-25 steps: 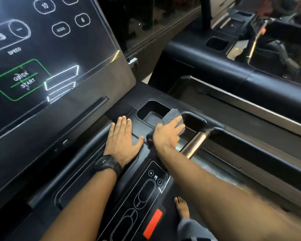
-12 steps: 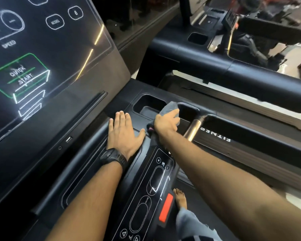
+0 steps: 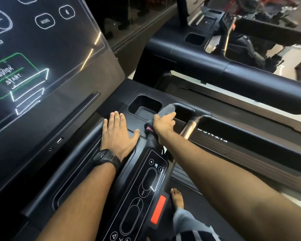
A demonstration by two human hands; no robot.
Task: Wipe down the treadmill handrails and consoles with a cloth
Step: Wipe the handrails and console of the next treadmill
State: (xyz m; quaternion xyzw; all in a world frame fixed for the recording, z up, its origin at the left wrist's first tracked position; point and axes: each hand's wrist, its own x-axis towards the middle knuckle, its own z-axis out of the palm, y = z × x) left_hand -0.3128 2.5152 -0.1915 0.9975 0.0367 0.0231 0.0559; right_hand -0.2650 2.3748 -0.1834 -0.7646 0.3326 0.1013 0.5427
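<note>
Under the right hand (image 3: 163, 126), which grips the cloth (image 3: 168, 109): cup-holder rim (image 3: 142, 105), wipe in progress. Left hand (image 3: 117, 134) lies flat, fingers straight, just beside. Metal handrail bar (image 3: 189, 126) and screen (image 3: 42, 49) look pending.

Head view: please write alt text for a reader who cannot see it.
The right hand holds a grey cloth against the black treadmill console by a cup holder; the left hand rests flat beside it.

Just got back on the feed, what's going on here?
A person is wiping a treadmill console. The right hand grips a grey cloth and presses it on the rim of a cup holder. The left hand lies flat on the console beside it, a watch on its wrist. The screen shows Quick Start.
</note>
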